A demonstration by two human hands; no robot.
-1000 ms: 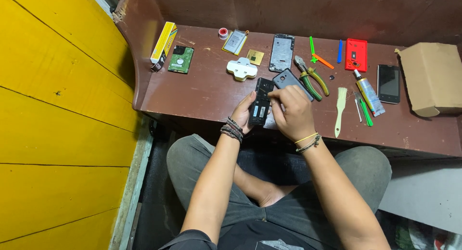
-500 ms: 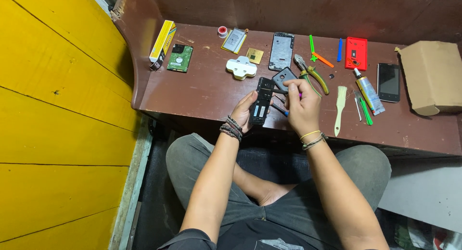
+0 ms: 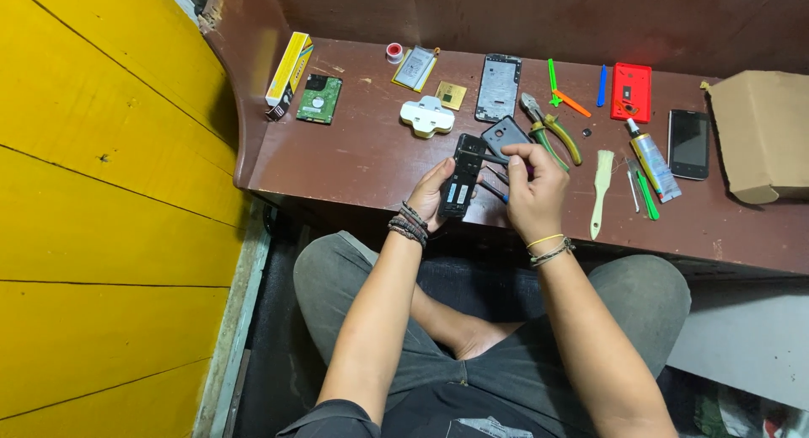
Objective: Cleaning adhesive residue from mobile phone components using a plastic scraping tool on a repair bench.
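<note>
- Left hand (image 3: 431, 195): closed around the lower half of a black opened phone body (image 3: 461, 175), held upright just above the near edge of the brown surface (image 3: 354, 152); beaded bands on the wrist.
- Right hand (image 3: 533, 194): fingers pinched tight on a thin dark tool (image 3: 487, 158), tip touching the phone body's upper end from 3 o'clock; a second thin tool with a blue tip (image 3: 494, 192) tucked under the palm.
- At 10 o'clock from the hands: long yellow box (image 3: 289, 66) leaning against the wall, green circuit board (image 3: 319, 98) beside it.
- At 12 o'clock: white plastic lobed piece (image 3: 427, 116), flat silver battery (image 3: 415, 67), grey phone frame (image 3: 498, 87), dark back cover (image 3: 506, 133).
- At 2 o'clock: green-handled pliers (image 3: 552, 135), red phone cover (image 3: 631, 91), pale brush (image 3: 601, 181), glue tube (image 3: 650, 158), black phone (image 3: 688, 143).
- Far at 3 o'clock: plain cardboard box (image 3: 763, 130), matte brown.
</note>
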